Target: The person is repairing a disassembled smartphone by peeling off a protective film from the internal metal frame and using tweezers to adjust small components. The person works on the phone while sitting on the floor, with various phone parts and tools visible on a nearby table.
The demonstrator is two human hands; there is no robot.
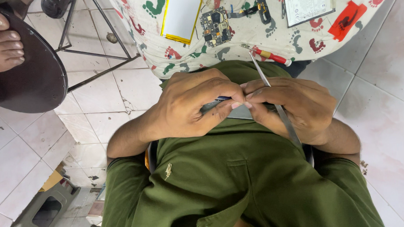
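A: Head view, looking straight down. Both hands met in front of the green shirt [240, 179]. The left hand [190, 105] was curled, its fingers [219, 88] clenched on the edge of a thin grey phone part [237, 111], thumb pressed in from below.

B: And the right hand [296, 106]?

A: Closed on the same part from the other side, fingertips touching the left hand's. It also gripped metal tweezers [273, 97]; the long shaft ran up past the knuckles toward the cloth and down across the wrist.

B: So where was that part, exactly?

A: Pinched between the two hands, held against the belly, below the cloth [253, 35], not resting on it. Most of it was hidden by the fingers; only a grey strip and a dark bluish edge showed.

B: What lay on the cloth?

A: A white cloth with footprint marks carried a yellow-edged battery [180, 15], a circuit board [215, 27] just beside it, a black flex strip [261, 6], a white-faced battery [308, 4] to the right, a red tab [347, 20] near that, and a red-handled screwdriver [268, 55] at the near edge.

B: Anything around?

A: White floor tiles [380, 85], a metal stool frame [96, 36], and at far left another person's bare foot [2, 42] on a dark sandal [30, 79]. A grey bin [44, 213] sat bottom left.
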